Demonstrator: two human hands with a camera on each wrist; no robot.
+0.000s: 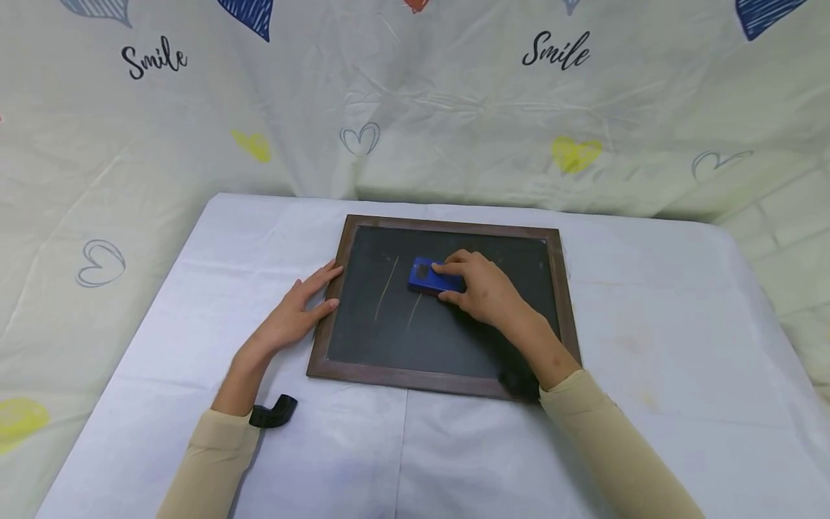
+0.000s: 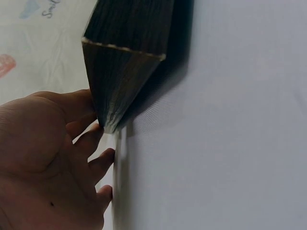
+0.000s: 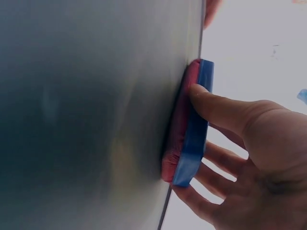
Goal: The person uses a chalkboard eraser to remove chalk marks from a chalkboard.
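Observation:
A framed chalkboard [image 1: 447, 346] lies on the table, with two thin slanting chalk lines on its left half. My right hand [image 1: 486, 292] grips a blue chalkboard eraser [image 1: 423, 275] near the board's middle, over the upper end of the right-hand line. In the right wrist view the eraser's red pad [image 3: 178, 129] faces the board, and thumb and fingers hold its blue back. My left hand [image 1: 292, 317] rests at the left side of the brown wooden frame [image 1: 324, 324], fingers extended and fingertips on its edge. The left wrist view shows the fingers beside the frame's corner [image 2: 120, 72].
A white cloth covers the table [image 1: 674, 331]. Behind it hangs a pale sheet [image 1: 454, 94] printed with hearts and the word Smile. A black strap piece [image 1: 275, 411] sticks out from the left wrist, near the sleeve cuff.

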